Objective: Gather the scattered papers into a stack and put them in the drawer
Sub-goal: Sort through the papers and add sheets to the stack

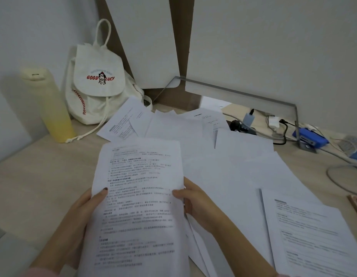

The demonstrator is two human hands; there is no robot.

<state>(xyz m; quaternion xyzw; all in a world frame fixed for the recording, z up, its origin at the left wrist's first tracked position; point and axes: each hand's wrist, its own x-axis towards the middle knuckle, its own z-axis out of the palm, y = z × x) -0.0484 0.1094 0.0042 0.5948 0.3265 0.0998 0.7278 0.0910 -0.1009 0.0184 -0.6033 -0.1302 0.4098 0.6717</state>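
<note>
Left grip (87,208) and right grip (197,200) pinch one sheet (137,172) by its sides; best laid square onto papers (233,176) beyond right grip.

Printed sheet (137,196) was held between left hand (87,208) and right hand (195,202). Other white papers (233,176) lay scattered, overlapping, beyond and right of right hand.

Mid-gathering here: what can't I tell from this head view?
- Drawer: not in the head view.
- Held sheet, gripped by left hand and right hand: it covers their fingers and any sheets beneath; print blurred.
- Lower-right sheet: cut off by the frame edge.
- Pink thing at the right edge: mostly out of frame.
</note>
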